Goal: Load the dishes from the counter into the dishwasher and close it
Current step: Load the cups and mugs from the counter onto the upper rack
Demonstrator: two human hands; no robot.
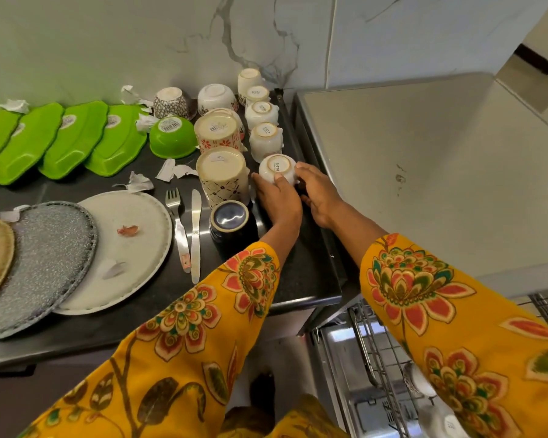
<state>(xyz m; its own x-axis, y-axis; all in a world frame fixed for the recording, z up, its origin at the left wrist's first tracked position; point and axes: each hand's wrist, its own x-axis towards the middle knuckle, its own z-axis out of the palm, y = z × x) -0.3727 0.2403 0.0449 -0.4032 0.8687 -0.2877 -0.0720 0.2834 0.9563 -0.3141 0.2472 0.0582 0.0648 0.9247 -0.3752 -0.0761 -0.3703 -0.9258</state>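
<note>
white cup (277,171) upside down, held between both hands (298,194)

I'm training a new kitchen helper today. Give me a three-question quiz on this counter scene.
1. True or false: the white cup being handled stands upside down.
2. What lies between the fork and the dark mug? A) spoon B) knife C) ladle
3. How many hands touch the white cup?

Key: 1 true; 2 B, the knife; 3 two, the left hand and right hand.
</note>
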